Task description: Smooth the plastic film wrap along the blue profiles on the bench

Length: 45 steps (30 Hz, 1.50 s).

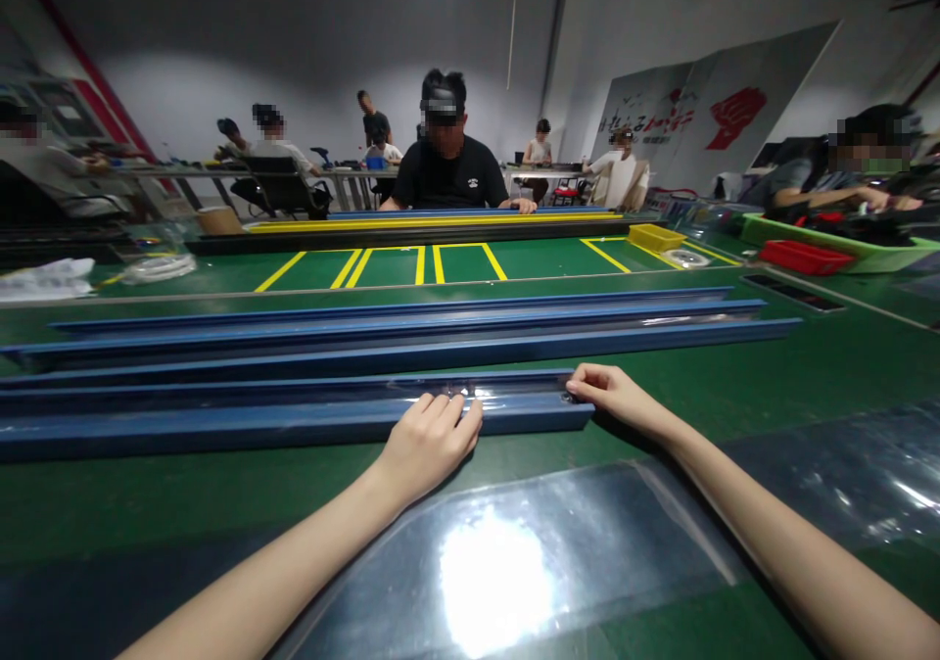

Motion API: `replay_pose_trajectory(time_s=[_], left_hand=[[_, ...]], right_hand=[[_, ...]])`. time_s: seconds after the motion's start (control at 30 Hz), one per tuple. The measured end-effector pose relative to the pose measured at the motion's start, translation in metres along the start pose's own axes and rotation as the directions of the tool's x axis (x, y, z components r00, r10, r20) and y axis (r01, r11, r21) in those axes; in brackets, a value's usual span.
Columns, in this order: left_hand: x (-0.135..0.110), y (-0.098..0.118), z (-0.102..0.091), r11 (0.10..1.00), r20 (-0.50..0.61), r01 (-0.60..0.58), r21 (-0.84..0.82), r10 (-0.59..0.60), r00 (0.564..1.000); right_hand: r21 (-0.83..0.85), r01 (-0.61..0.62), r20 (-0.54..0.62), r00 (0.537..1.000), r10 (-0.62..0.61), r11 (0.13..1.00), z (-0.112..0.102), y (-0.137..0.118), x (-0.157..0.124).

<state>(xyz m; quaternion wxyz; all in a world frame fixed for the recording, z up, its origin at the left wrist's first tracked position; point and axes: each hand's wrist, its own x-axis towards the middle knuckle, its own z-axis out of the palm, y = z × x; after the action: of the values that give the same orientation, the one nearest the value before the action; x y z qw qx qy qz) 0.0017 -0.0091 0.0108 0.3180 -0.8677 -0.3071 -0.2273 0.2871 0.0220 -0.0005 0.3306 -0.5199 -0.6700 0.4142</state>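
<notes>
A long blue channel rail [220, 415] lies across the green table close to me, with a clear film strip [506, 393] shining inside it. My left hand [430, 442] rests on the rail's near wall, fingers curled over the edge onto the film. My right hand [613, 393] is at the rail's right end, fingers pinched together against the end of the rail and film. What the pinch holds is too small to make out.
Two more long blue rails [411, 332] lie parallel behind the near one. Clear plastic sheets [514, 562] lie on the table [734, 386] in front of me. A person in black sits across; yellow [656, 237], red [804, 257] and green [881, 254] trays stand right.
</notes>
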Motion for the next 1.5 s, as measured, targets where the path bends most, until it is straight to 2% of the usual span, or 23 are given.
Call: replay_pose_trajectory(time_s=[0.27, 1.27, 1.5], left_hand=[[-0.0011, 0.0011, 0.0014, 1.000, 0.019, 0.020, -0.015, -0.020, 1.000], [0.0002, 0.0003, -0.0013, 1.000, 0.008, 0.009, 0.002, -0.010, 1.000], [0.0005, 0.0001, -0.0006, 1.000, 0.001, 0.012, -0.003, -0.012, 1.000]], right_hand=[[-0.010, 0.013, 0.012, 1.000, -0.012, 1.000, -0.0008, 0.0052, 0.0017], [-0.122, 0.000, 0.013, 1.000, 0.001, 0.993, -0.0008, -0.0012, -0.0009], [-0.099, 0.009, 0.018, 1.000, -0.007, 0.995, -0.0018, -0.0013, -0.0018]])
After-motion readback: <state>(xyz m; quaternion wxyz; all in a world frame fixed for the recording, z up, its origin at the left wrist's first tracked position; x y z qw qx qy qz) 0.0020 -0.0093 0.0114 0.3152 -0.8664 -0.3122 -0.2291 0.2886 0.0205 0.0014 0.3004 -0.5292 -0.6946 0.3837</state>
